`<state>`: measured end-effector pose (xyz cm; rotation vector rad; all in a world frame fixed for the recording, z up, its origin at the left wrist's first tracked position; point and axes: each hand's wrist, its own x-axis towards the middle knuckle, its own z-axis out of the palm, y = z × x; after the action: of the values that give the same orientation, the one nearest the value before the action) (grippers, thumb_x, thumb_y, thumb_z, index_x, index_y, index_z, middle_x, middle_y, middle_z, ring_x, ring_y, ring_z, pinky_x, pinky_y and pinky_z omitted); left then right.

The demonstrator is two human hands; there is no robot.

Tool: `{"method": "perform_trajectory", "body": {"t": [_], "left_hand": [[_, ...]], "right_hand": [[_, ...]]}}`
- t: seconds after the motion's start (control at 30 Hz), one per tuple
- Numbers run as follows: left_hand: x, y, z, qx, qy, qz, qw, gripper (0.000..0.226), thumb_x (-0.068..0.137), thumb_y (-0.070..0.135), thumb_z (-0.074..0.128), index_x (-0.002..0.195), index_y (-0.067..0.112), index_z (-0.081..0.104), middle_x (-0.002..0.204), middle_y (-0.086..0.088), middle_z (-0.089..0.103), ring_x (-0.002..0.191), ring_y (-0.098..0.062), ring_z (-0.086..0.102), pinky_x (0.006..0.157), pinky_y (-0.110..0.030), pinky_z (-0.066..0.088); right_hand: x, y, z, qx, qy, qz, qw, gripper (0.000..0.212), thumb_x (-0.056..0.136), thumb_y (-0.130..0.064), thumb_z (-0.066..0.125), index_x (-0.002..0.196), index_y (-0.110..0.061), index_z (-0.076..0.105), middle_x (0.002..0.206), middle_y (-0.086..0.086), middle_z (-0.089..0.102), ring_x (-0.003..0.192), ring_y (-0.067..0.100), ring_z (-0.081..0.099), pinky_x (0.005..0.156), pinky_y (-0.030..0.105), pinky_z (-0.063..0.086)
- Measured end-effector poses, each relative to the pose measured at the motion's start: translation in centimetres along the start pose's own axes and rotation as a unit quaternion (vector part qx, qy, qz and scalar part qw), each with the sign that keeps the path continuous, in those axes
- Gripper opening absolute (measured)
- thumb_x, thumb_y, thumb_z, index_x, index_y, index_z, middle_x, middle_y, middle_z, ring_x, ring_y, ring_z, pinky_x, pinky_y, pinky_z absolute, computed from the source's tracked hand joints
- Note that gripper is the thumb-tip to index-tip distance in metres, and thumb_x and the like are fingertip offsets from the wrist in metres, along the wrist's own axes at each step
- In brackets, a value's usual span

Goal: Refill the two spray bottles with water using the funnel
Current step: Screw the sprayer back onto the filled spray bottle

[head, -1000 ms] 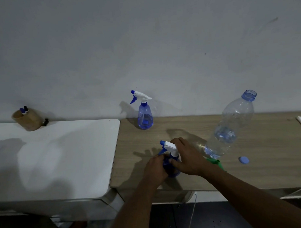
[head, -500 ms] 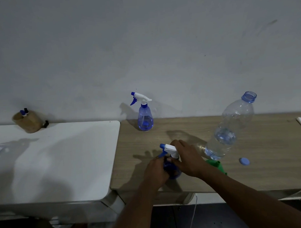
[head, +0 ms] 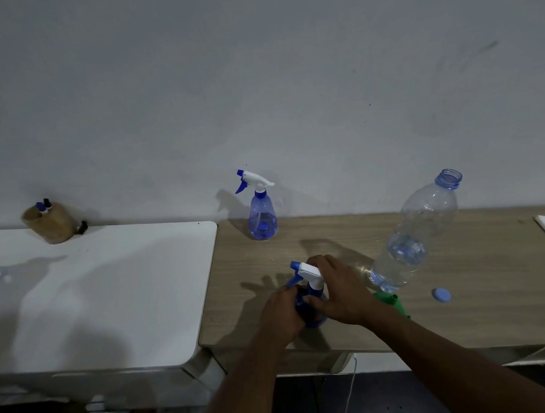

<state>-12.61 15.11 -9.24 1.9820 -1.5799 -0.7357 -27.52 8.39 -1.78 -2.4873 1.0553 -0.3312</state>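
Blue spray bottle (head: 312,319) gripped by both hands (head: 281,311) (head: 339,293).

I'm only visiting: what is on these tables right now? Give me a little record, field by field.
Tables: wooden table; white table to its left
In hand: near spray bottle, upright, trigger head on top
Left hand: grips its blue body
Right hand: grips its neck and trigger head
By the wall: far spray bottle, upright, untouched
Water bottle: uncapped, partly full, right of the hands
Cap: loose on the wooden table
Funnel: green, lying behind the right wrist, in no bottle
Far left: brown holder with small capped items
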Motion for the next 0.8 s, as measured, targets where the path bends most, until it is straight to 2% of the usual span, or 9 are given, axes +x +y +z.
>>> {"method": "perform_trajectory", "body": {"t": [0.07,0.13,0.2,0.33,0.43,0.53,0.67,0.8], "left_hand": [[0.0,0.1,0.0,0.001,-0.002,-0.003,1.0,0.032,0.08,0.018,0.073,0.109,0.024,0.064,0.108,0.004,0.069,0.098,-0.014,0.065,0.088,-0.032,0.054],[0.0,0.2,-0.1,0.003,-0.002,-0.007,1.0,0.037,0.078,0.017,0.074,0.114,0.022,0.064,0.111,0.002,0.069,0.102,-0.016,0.065,0.089,-0.03,0.053],[-0.1,0.2,-0.1,0.006,0.003,-0.006,1.0,0.038,0.077,0.02,0.075,0.113,0.024,0.064,0.11,0.004,0.068,0.1,-0.015,0.065,0.086,-0.027,0.051],[-0.3,0.2,-0.1,0.003,0.002,-0.007,1.0,0.032,0.08,0.021,0.073,0.111,0.026,0.063,0.109,0.005,0.068,0.096,-0.012,0.064,0.085,-0.028,0.053],[-0.2,0.2,0.0,-0.002,-0.006,-0.013,1.0,0.038,0.08,0.019,0.074,0.116,0.024,0.063,0.113,0.003,0.068,0.102,-0.014,0.064,0.09,-0.029,0.053],[-0.2,0.2,-0.2,-0.012,-0.009,-0.022,1.0,0.04,0.078,0.02,0.076,0.115,0.025,0.064,0.112,0.004,0.067,0.102,-0.013,0.064,0.092,-0.031,0.053],[-0.2,0.4,-0.4,-0.046,-0.011,-0.037,0.998,0.056,0.069,0.04,0.085,0.12,0.031,0.064,0.113,0.009,0.065,0.102,-0.012,0.062,0.084,-0.026,0.046],[-0.2,0.5,-0.6,-0.046,-0.015,-0.036,0.998,0.06,0.069,0.042,0.087,0.123,0.03,0.063,0.116,0.006,0.066,0.105,-0.016,0.063,0.088,-0.028,0.047]], "right_hand": [[0.1,-0.3,0.0,-0.021,0.002,0.018,1.0,0.054,0.083,-0.047,0.068,0.127,-0.026,0.045,0.117,-0.005,0.055,0.101,0.015,0.052,0.091,0.036,0.046],[0.1,-0.4,0.2,0.011,-0.008,0.018,1.0,0.044,0.086,-0.033,0.068,0.124,-0.024,0.047,0.116,-0.001,0.057,0.1,0.016,0.053,0.092,0.04,0.048],[-0.1,-0.5,0.0,0.042,-0.016,0.006,0.999,0.045,0.083,-0.029,0.066,0.124,-0.024,0.047,0.116,-0.001,0.056,0.1,0.016,0.053,0.09,0.042,0.049],[-0.3,0.0,-0.1,0.011,-0.003,0.006,1.0,0.057,0.079,-0.05,0.067,0.127,-0.027,0.046,0.115,-0.006,0.054,0.101,0.013,0.051,0.088,0.034,0.045],[-0.2,-0.2,-0.1,0.033,-0.005,0.011,0.999,0.038,0.086,-0.032,0.068,0.119,-0.024,0.052,0.111,-0.004,0.057,0.098,0.016,0.054,0.086,0.036,0.048],[-0.2,-0.1,-1.0,0.06,-0.03,0.014,0.998,0.031,0.085,-0.021,0.069,0.114,-0.023,0.056,0.107,-0.004,0.062,0.096,0.014,0.058,0.081,0.033,0.051],[0.9,-0.8,-5.1,0.051,-0.028,0.022,0.998,0.031,0.086,-0.026,0.072,0.114,-0.022,0.06,0.101,-0.006,0.065,0.084,0.011,0.06,0.073,0.028,0.05],[3.2,-2.8,-12.0,0.018,-0.068,0.023,0.997,0.016,0.087,-0.023,0.072,0.099,-0.022,0.06,0.083,-0.01,0.059,0.068,-0.001,0.054,0.059,0.017,0.038]]}}
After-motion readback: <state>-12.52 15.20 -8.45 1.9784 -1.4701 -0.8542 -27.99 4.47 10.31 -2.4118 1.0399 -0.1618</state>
